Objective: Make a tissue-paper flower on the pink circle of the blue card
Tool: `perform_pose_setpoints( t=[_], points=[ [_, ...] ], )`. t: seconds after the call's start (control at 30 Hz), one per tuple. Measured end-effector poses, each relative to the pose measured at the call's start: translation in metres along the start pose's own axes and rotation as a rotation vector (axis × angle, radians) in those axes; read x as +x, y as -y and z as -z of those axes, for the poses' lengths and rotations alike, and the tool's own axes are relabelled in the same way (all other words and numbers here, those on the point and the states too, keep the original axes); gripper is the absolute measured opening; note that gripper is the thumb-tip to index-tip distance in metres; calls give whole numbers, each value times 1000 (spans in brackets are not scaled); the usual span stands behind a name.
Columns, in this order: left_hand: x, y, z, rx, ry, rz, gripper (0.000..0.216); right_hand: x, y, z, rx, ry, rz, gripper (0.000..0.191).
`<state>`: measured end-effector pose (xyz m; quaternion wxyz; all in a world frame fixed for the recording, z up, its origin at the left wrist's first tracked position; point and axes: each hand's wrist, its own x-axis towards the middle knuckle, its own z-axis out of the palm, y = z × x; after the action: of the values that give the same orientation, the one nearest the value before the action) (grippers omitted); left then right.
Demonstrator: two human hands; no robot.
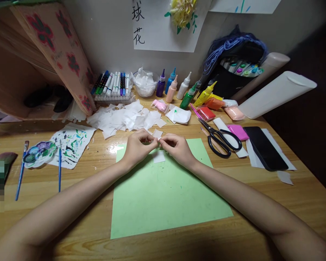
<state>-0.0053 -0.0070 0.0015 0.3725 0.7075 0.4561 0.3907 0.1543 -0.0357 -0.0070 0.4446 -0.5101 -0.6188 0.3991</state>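
My left hand [139, 148] and my right hand [178, 148] meet fingertip to fingertip above the far edge of a green sheet of paper [168, 203]. Between them both pinch a small piece of white paper [158, 133], whose upper part sticks up past the fingers. Just below the fingertips, another white paper piece [159, 157] lies on the green sheet. A heap of torn white paper pieces [125, 117] spreads over the wooden table behind my left hand.
Black-handled scissors [220, 139] and a black phone [265, 148] lie to the right. Paint bottles [188, 98], a glass bowl [144, 84] of paper scraps and markers [115, 83] stand along the wall. Paintbrushes [60, 166] and a paint-smeared palette [40, 154] are on the left.
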Motion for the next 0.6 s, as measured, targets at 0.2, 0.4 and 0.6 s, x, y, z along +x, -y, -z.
perform_pose_setpoints(
  t=[0.2, 0.4, 0.6],
  points=[
    [1, -1, 1, -26, 11, 7, 15, 1, 0, 0, 45, 0, -39, 19],
    [1, -1, 0, -49, 12, 13, 15, 1, 1, 1, 61, -2, -76, 19],
    [1, -2, 0, -46, 6, 7, 16, 2, 0, 2, 63, 7, -86, 19]
  ],
)
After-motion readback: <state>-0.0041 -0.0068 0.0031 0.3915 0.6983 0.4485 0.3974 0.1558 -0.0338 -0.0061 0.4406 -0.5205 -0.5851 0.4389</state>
